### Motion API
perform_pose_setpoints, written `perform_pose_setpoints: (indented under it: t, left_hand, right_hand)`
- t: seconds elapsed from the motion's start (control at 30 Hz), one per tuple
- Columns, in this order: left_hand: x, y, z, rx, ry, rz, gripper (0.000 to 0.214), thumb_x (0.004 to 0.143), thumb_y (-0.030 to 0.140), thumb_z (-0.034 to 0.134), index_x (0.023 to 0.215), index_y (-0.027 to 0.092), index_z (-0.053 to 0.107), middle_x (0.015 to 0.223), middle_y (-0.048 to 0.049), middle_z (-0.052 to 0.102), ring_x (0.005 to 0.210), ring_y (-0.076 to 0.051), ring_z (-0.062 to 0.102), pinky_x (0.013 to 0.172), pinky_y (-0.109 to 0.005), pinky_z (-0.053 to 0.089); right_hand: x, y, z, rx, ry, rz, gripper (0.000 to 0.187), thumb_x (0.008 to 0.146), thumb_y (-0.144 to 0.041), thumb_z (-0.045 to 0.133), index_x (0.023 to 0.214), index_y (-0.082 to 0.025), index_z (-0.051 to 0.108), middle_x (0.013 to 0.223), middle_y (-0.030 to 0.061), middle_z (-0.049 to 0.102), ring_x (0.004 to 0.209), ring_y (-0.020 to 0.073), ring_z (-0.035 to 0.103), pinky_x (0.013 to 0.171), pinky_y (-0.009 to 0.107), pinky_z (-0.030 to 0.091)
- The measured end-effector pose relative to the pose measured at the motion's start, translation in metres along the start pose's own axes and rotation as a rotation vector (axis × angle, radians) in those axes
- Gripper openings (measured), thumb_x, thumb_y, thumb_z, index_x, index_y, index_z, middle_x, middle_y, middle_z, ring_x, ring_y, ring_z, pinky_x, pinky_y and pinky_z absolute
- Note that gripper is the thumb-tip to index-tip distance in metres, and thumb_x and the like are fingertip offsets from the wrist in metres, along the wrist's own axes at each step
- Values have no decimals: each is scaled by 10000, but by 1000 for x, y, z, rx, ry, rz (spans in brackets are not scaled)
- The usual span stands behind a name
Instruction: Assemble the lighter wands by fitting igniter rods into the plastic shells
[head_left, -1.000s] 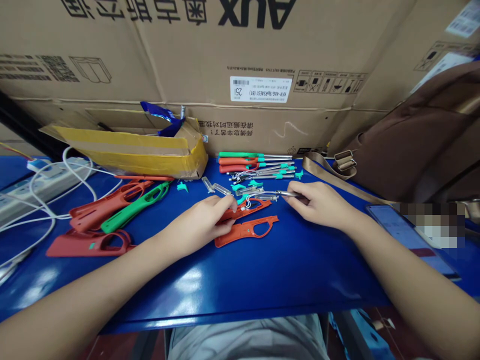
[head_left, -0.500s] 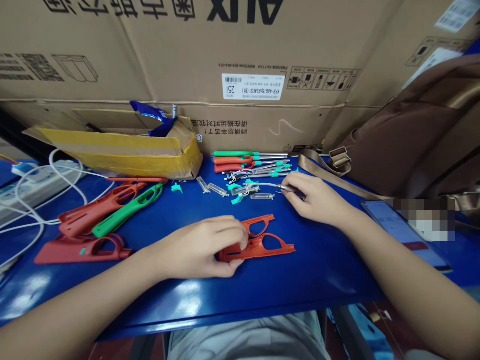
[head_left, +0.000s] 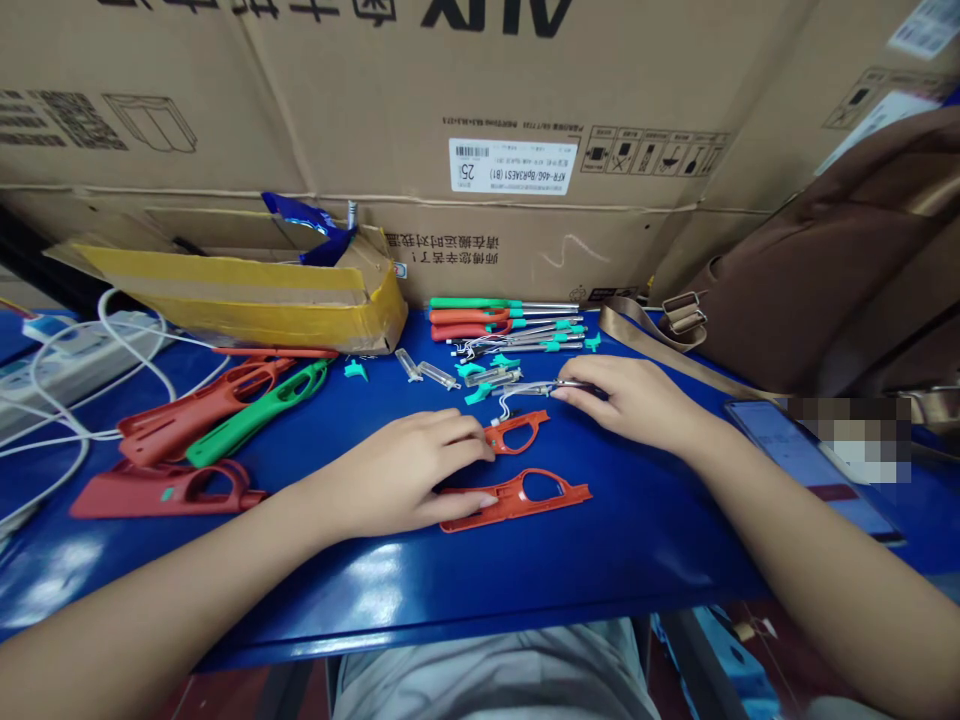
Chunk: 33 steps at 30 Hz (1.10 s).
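Observation:
My left hand (head_left: pixel 405 470) rests curled on the blue table (head_left: pixel 600 560). Its fingertips press on one orange plastic shell half (head_left: pixel 521 430), and its thumb touches a second orange shell half (head_left: pixel 532 493) lying just nearer me. My right hand (head_left: pixel 634 400) pinches a thin metal tube with white wires (head_left: pixel 540 386) beyond the shells, its fingers closed on the tube's right end. Small teal parts (head_left: pixel 480 372) and clear little tubes (head_left: pixel 427 372) lie just behind the shells.
Red shells (head_left: pixel 169 490) and a green shell (head_left: pixel 259 410) lie at left, near a power strip (head_left: pixel 67 365) with white cables. A yellow-taped cardboard box (head_left: pixel 262 295) and a row of assembled long lighters (head_left: pixel 502 318) sit at the back. A brown bag (head_left: pixel 825 270) and a phone (head_left: pixel 810 465) are at right.
My left hand drew both orange shells toward me, then spread them apart: one now lies farther away, one nearer. My right hand stayed on the metal tube and shifted only slightly.

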<state>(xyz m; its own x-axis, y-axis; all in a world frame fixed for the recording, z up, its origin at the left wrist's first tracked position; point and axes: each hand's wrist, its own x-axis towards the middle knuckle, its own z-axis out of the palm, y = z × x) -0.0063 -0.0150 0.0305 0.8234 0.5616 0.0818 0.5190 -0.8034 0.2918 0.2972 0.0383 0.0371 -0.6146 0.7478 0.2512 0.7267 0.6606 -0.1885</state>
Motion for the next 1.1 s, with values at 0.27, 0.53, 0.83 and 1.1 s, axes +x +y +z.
perform_pose_setpoints:
  t: [0.27, 0.53, 0.83, 1.1]
  left_hand:
    - [2, -7, 3, 73, 52, -23, 558, 989, 610, 511, 1345, 190, 595, 1377, -105, 639, 1260, -271, 588, 1103, -434, 389]
    - [4, 7, 9, -35, 123, -14, 482, 920, 589, 643, 1237, 225, 651, 1250, -59, 678, 1095, -244, 621, 956, -383, 401]
    - [4, 6, 11, -45, 71, -56, 266, 931, 347, 645, 1167, 231, 694, 1103, -31, 705, 998, -219, 643, 880, -358, 394]
    - [0, -9, 2, 45, 103, -111, 263, 916, 350, 643, 1124, 211, 723, 1066, -54, 709, 967, -242, 621, 893, -399, 429]
  right_hand:
    - [-2, -2, 1, -32, 46, 19, 272, 1052, -340, 426, 1219, -228, 608, 1180, 68, 746, 1017, 255, 726, 832, 359, 542]
    - [-2, 0, 4, -44, 45, 10, 281, 1049, -329, 421, 1117, -203, 663, 1083, 76, 771, 956, 265, 738, 791, 351, 529]
    - [-5, -4, 1, -20, 89, -70, 253, 1025, -287, 471, 1088, -188, 696, 998, 64, 782, 859, 228, 737, 726, 307, 479]
    - [-5, -8, 0, 144, 131, -150, 168, 998, -256, 527, 1026, -185, 677, 878, 28, 746, 715, 146, 665, 656, 245, 459]
